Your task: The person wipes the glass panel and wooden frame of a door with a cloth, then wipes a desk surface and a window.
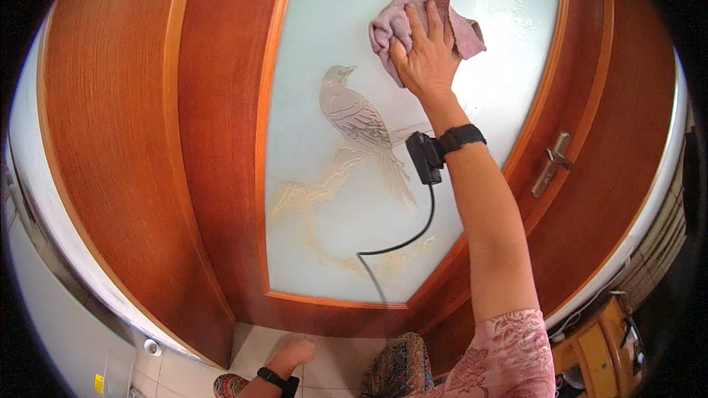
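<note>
My right hand (430, 61) presses a mauve cloth (395, 27) flat against the upper part of a frosted glass door panel (310, 22), its fingers spread over the fabric. The glass bears a raised bird design (354, 110) on a branch, lower left of the cloth. A black strap with a small box (427, 157) and a cable is on my right wrist. Low in the view, my left hand (300, 351) hangs above the tiled floor with its fingers curled in; nothing is seen in it. It also wears a black wrist strap (272, 377).
The glass sits in a reddish wooden door frame (221, 121) with a metal handle (550, 166) at the right. A wooden piece of furniture (594, 348) stands lower right. A pale panel (61, 309) is at the lower left, near a white roll-like object (152, 347) on the tiles.
</note>
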A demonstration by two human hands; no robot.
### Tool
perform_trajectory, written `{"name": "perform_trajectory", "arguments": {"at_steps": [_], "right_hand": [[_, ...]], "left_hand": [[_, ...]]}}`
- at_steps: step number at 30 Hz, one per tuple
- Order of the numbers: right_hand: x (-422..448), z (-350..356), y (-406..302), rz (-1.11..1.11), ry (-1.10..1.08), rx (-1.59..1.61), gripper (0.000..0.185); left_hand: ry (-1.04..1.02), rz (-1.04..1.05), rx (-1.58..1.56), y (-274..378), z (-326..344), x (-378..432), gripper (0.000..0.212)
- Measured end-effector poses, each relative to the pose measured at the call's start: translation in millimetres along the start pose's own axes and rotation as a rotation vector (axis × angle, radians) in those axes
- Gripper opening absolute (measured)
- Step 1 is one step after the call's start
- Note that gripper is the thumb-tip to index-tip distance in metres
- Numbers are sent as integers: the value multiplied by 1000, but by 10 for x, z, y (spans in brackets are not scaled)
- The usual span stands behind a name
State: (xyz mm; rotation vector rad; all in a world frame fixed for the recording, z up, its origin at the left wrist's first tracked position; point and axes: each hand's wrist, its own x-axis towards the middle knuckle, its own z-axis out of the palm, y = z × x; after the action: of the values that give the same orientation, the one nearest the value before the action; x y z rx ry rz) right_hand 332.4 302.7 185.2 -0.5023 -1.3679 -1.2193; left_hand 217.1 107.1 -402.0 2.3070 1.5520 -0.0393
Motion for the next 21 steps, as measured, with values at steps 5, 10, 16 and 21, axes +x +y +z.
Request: {"name": "perform_trajectory", "arguments": {"at_steps": [5, 10, 16, 21], "right_hand": [[-368, -211, -776, -132, -395, 351, 53], [-1772, -619, -1077, -677, -750, 383, 61], [-2288, -686, -804, -915, -751, 453, 56], [-1043, -492, -26, -159, -658, 418, 55]], "left_hand": [[21, -104, -108, -6, -121, -85, 29], [43, -120, -111, 180, -422, -117, 28], [151, -151, -162, 88, -376, -187, 26], [142, -177, -147, 48, -325, -201, 28]]}}
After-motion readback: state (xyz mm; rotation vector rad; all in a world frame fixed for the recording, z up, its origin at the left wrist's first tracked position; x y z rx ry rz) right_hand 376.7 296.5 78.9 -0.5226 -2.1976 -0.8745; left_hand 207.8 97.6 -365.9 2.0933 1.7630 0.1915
